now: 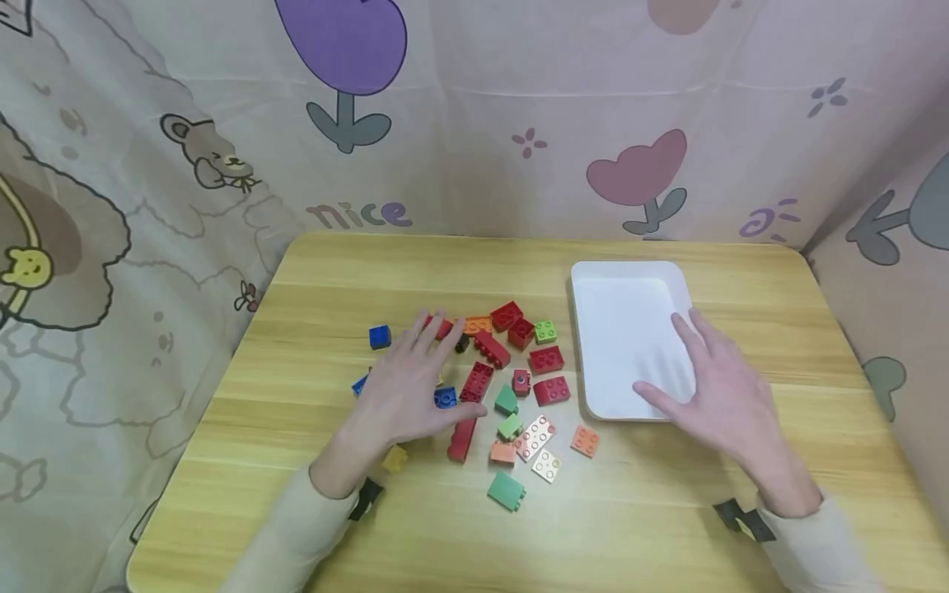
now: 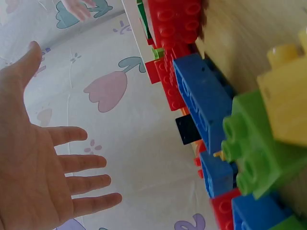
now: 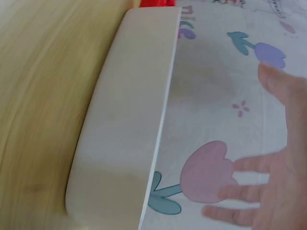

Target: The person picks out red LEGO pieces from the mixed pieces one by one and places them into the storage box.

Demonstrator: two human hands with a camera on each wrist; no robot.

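stretching lengthwise toward the patterned fabric [image 1: 460, 156], white tray [image 1: 619, 338] (right hand [image 1: 730, 395] above)

One word can be read: "nice" [image 1: 359, 215], in lowercase multicoloured letters, printed on the patterned cloth [image 1: 460, 165] behind the counter [image 1: 237, 478], below the purple flower [image 1: 344, 49]. The right wrist view shows part of it beside the white tray [image 3: 120, 110].
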